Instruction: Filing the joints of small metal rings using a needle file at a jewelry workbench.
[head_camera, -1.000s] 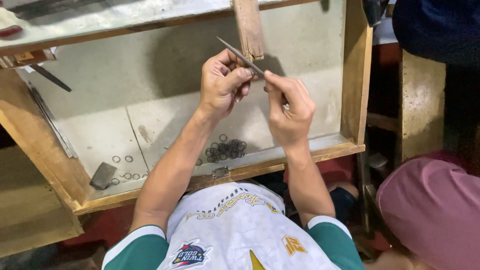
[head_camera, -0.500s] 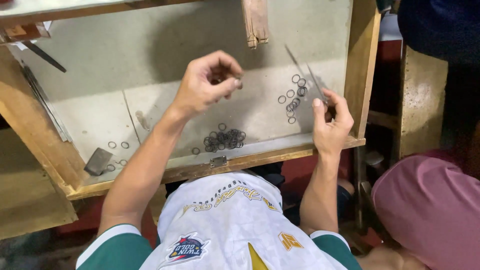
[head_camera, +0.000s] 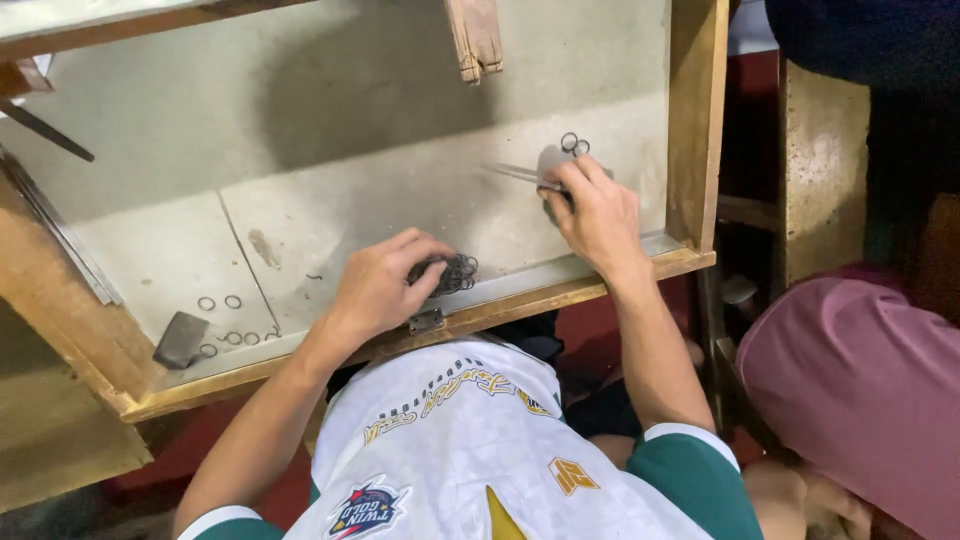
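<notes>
Now my left hand (head_camera: 375, 290) rests on the pile of small dark metal rings (head_camera: 452, 272) near the front edge of the bench (head_camera: 300, 150), its fingers curled together over the pile; whether one ring is already pinched I cannot tell. My right hand (head_camera: 595, 210) sits toward the right-hand side wall, fingers closed on a thin metal tool (head_camera: 520, 173) lying flat on the bench, with two loose rings (head_camera: 574, 144) just beyond the fingertips. To do this well, I judge I should tease a single ring free of the heap using fingertips only, not drag the cluster toward the edge, and keep the tool low and steady. More stray rings (head_camera: 222, 320) lie near the front left corner, beside a small grey block (head_camera: 180, 340).
</notes>
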